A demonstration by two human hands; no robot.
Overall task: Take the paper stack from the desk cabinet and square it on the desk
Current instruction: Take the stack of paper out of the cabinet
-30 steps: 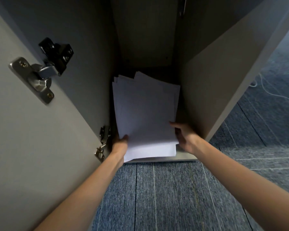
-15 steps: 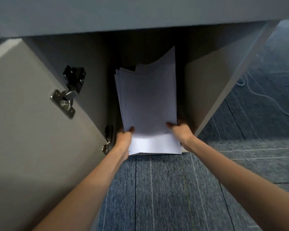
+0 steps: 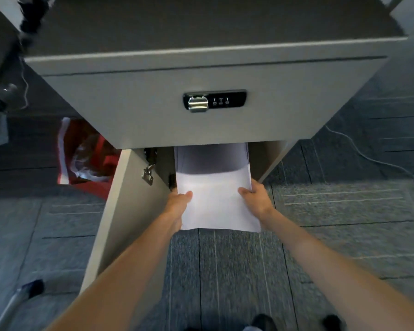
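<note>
A white paper stack (image 3: 216, 201) sticks halfway out of the open grey desk cabinet (image 3: 270, 156), its far end in shadow under the drawer. My left hand (image 3: 178, 203) grips the stack's left edge, thumb on top. My right hand (image 3: 255, 198) grips the right edge the same way. The stack's near end hangs over the carpet. The dark desk top (image 3: 201, 22) lies above the drawer.
The cabinet door (image 3: 120, 211) stands open to the left, hinges showing. A drawer front with a combination lock (image 3: 214, 101) is above the opening. A red bag (image 3: 84, 158) sits left of the cabinet. White cables (image 3: 373, 161) trail on the carpet at right.
Both hands have pulled the paper stack toward me, out of the cabinet. My view has risen, so the drawer front and desk top now show.
</note>
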